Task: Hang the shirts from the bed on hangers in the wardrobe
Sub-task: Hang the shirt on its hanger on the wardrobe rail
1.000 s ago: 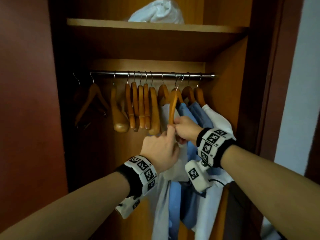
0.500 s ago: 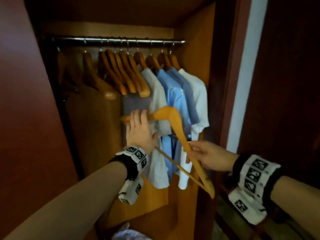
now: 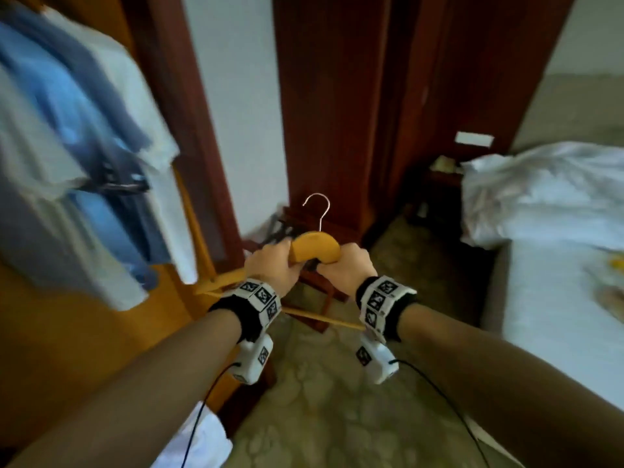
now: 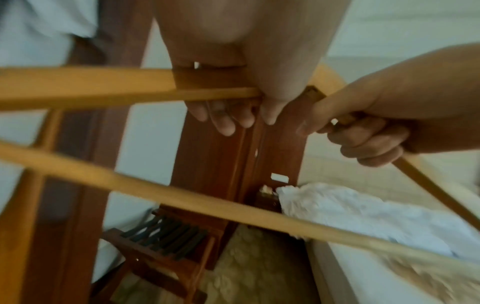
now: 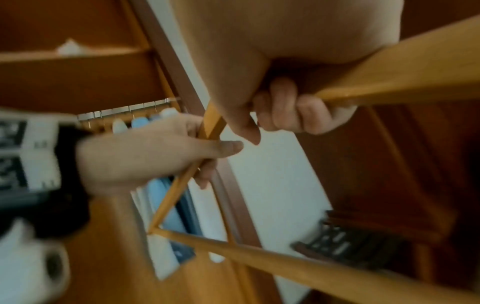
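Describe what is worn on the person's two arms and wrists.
Both forearms are bare, with no sleeves. The left wrist and right wrist each carry a black band ringed with white tiles printed with black square markers. Under each band hangs a white camera unit bearing another marker, and a thin black cable trails back from each.

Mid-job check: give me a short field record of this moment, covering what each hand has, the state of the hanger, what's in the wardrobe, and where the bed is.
left hand: grips the left shoulder of the wooden hanger
right hand: grips the hanger's right shoulder
hanger: bare, no shirt on it, metal hook pointing up, off the rail
wardrobe: hung shirts, blue and white, at the left, blurred
bed: to the right, with rumpled white bedding
floor: patterned carpet
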The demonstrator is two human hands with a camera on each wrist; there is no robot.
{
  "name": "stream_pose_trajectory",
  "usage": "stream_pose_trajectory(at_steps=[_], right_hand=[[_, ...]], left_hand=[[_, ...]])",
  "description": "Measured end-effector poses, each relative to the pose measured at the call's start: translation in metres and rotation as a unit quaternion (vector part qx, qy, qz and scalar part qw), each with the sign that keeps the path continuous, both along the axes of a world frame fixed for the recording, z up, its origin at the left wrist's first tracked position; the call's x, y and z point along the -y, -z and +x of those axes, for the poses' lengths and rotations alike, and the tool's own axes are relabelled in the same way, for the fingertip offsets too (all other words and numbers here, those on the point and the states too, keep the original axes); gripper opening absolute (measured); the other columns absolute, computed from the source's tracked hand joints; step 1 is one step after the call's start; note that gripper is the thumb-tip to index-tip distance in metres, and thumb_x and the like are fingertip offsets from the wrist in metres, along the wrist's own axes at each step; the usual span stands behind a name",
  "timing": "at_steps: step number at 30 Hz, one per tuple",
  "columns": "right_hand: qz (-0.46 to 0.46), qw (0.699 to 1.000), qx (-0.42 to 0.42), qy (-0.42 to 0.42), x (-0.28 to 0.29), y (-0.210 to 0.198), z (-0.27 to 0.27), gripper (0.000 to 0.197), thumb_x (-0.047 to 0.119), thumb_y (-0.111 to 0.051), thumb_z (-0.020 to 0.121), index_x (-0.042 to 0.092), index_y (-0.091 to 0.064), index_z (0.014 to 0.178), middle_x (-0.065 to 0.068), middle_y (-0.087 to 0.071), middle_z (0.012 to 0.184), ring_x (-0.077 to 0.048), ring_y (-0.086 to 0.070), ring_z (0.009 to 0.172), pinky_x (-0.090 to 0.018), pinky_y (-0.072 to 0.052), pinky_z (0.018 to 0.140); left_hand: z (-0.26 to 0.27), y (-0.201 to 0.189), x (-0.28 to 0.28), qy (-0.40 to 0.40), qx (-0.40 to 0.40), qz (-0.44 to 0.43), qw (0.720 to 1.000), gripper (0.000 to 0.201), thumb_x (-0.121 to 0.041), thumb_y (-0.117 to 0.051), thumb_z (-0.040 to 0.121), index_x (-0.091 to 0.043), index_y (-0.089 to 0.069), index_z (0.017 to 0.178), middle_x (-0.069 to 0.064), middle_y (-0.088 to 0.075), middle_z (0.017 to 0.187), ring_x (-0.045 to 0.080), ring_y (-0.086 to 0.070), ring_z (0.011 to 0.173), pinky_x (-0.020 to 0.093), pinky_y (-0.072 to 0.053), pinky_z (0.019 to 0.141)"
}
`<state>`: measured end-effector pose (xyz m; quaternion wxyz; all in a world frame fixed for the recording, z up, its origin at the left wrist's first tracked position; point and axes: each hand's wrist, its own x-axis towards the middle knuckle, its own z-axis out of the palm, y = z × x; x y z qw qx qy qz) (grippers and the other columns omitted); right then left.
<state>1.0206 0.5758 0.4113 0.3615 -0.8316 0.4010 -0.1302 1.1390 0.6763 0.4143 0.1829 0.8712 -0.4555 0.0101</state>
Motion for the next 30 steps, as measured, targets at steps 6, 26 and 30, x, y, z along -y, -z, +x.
stream_pose_trajectory(at_steps=[6, 26, 30], right_hand=[[0.027, 0.988, -0.088, 0.121, 0.066, 0.08, -0.154, 0.017, 0.037, -0.061, 0.084, 0.02, -0.06, 0.084, 0.002, -0.062, 0.079, -0.025, -0.066, 0.076, -0.036, -0.058, 0.07], [0.214, 0.853, -0.132, 0.458, 0.145, 0.216, -0.593, 0.011, 0.024, -0.061, 0.08, 0.013, -0.061, 0.078, -0.002, -0.06, 0.072, -0.021, -0.057, 0.06, -0.024, -0.042, 0.052], [0.22, 0.824, -0.14, 0.503, 0.178, 0.218, -0.649, 0.013, 0.027, -0.062, 0.08, 0.014, -0.064, 0.082, -0.001, -0.063, 0.075, -0.018, -0.059, 0.061, -0.024, -0.043, 0.053]], left_hand=[[-0.136, 0.087, 0.085, 0.116, -0.048, 0.103, 0.987, 0.022, -0.032, -0.06, 0.091, -0.017, -0.055, 0.106, 0.005, -0.066, 0.088, 0.029, -0.067, 0.084, 0.035, -0.05, 0.065], [-0.562, 0.214, 0.281, 0.463, -0.022, 0.273, 0.843, 0.022, -0.036, -0.059, 0.087, -0.019, -0.056, 0.101, 0.005, -0.067, 0.094, 0.029, -0.065, 0.087, 0.038, -0.054, 0.078], [-0.62, 0.222, 0.329, 0.515, -0.001, 0.277, 0.811, 0.03, -0.039, -0.057, 0.09, -0.016, -0.053, 0.109, 0.009, -0.067, 0.102, 0.031, -0.065, 0.095, 0.037, -0.052, 0.079]])
